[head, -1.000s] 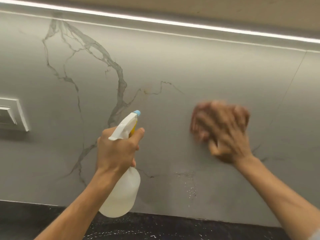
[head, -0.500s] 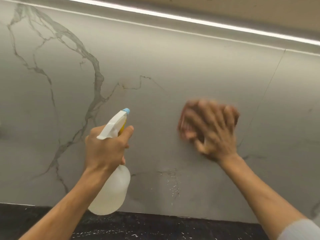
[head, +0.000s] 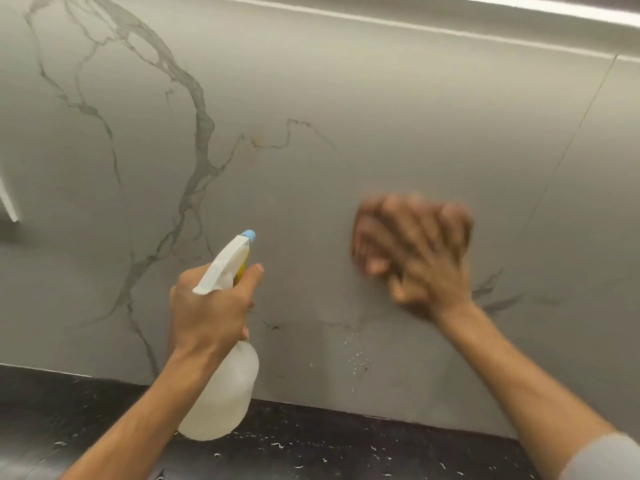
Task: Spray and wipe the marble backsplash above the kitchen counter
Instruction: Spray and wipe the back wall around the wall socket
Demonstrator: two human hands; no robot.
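The grey marble backsplash [head: 363, 140] with dark veins fills the view. My left hand [head: 211, 310] grips a translucent spray bottle [head: 221, 403] by the neck, its white trigger head and blue nozzle tip pointing up at the wall. My right hand [head: 419, 254] is pressed flat against the marble to the right, blurred by motion, over a pinkish cloth [head: 363, 251] that shows only at the fingers' left edge. Small droplets [head: 356, 358] cling to the wall below the right hand.
A black speckled counter [head: 311, 448] runs along the bottom under the backsplash. A white switch plate edge [head: 8, 206] shows at the far left. A bright light strip [head: 554, 8] runs along the top right. A thin seam [head: 571, 147] crosses the marble at the right.
My right hand has kept rubbing the wall with the cloth, staying in much the same patch. The view has swung back left, bringing the switch plate edge in again. The bottle hand holds steady.
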